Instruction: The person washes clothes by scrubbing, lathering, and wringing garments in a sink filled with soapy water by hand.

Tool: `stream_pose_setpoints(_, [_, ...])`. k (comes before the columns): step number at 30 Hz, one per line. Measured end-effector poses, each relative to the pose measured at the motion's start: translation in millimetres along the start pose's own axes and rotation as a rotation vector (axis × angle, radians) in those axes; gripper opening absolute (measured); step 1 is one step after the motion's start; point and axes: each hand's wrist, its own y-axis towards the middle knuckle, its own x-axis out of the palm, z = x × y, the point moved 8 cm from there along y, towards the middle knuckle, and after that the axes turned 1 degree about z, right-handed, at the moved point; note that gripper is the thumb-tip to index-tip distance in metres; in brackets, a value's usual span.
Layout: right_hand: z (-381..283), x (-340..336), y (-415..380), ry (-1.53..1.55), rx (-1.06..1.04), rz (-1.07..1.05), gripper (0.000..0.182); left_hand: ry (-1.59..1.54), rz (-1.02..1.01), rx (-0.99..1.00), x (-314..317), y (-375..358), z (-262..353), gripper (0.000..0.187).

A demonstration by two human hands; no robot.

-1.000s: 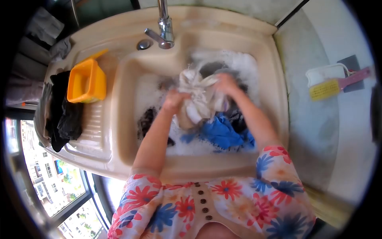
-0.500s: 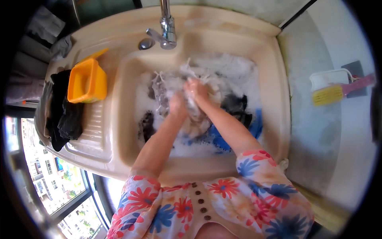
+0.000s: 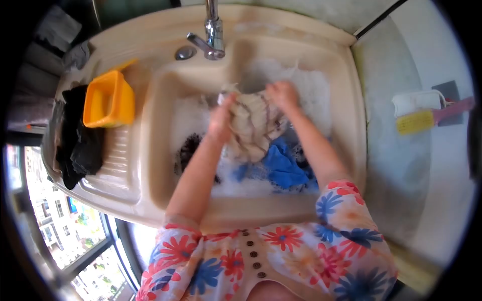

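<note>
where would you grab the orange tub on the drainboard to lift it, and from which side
Grip the orange tub by its rim on the basin-facing side, coming from above. It seems to lie open side up on the ribbed drainboard, so the rim is exposed; black clothes crowd its far side, and the sink side is free.

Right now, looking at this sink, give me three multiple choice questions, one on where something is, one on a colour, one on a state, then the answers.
1. Where does the orange tub stand?
A. On the drainboard left of the basin
B. In the suds
C. On the right counter

2. What colour is the garment lying under the held cloth?
A. Red
B. Blue
C. Green

3. How do the hands stand with the pale cloth?
A. Both grip it
B. Only one touches it
C. Neither touches it

Answers:
1 A, the tub sits on the ribbed board beside dark clothes.
2 B, it shows bright blue in the foam.
3 A, left hand and right hand each clutch an end.
</note>
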Motion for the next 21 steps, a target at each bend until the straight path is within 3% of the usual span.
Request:
stream_pose_setpoints(1, [25,-13,4,0.129,0.197,-0.023,0.037,0.015,0.017,0.070,-32,24,5,0.060])
stream_pose_setpoints(3, [97,-8,10,0.272,0.387,0.086,0.039,0.097,0.137,0.172,-54,13,25,0.052])
stream_pose_setpoints(4, [73,-6,-6,0.369,0.419,0.038,0.041,0.255,0.159,0.183,-54,13,24,0.048])
stream_pose_setpoints(5, [36,8,-17,0.122,0.322,-0.078,0.039,0.414,0.180,0.196,-53,16,20,0.045])
stream_pose_setpoints(7, [-15,53,-40,-0.046,-0.052,-0.180,0.037,0.745,0.227,0.219,-55,23,14,0.037])
stream_pose_setpoints(9, [5,52,-39,0.026,-0.065,-0.318,0.034,1.081,0.271,0.214,-63,27,2,0.031])
stream_pose_setpoints(10, [16,45,-34,0.058,-0.078,-0.386,0.033,0.794,0.207,0.102,-64,14,11,0.025])
stream_pose_setpoints(11, [66,46,-29,0.406,0.381,-0.312,0.030,0.572,0.098,0.142,-64,16,17,0.025])
stream_pose_setpoints(13, [100,40,-9,0.285,0.300,-0.027,0.027,0.128,-0.124,0.211,-62,21,23,0.025])
stream_pose_setpoints(15, [-25,6,-28,0.508,0.099,-0.201,0.028,-0.066,-0.265,0.035,-35,26,0,0.035])
stream_pose_setpoints(16, [-57,17,-37,0.372,-0.114,-0.191,0.025,-0.165,-0.279,-0.093,-13,7,-4,0.039])
stream_pose_setpoints(17, [-99,4,-58,0.135,-0.231,-0.101,0.019,-0.261,-0.291,-0.220,7,-10,-8,0.044])
stream_pose_setpoints(18, [-126,5,-80,0.237,-0.304,-0.031,0.020,-0.208,-0.184,-0.167,7,-17,-5,0.057])
stream_pose_setpoints(19, [-147,4,-100,0.340,-0.375,0.036,0.021,-0.205,-0.314,-0.296,4,-22,-13,0.052])
stream_pose_setpoints(21, [-169,2,-120,0.427,-0.490,0.106,0.017,-0.075,-0.297,-0.046,-54,45,-39,0.044])
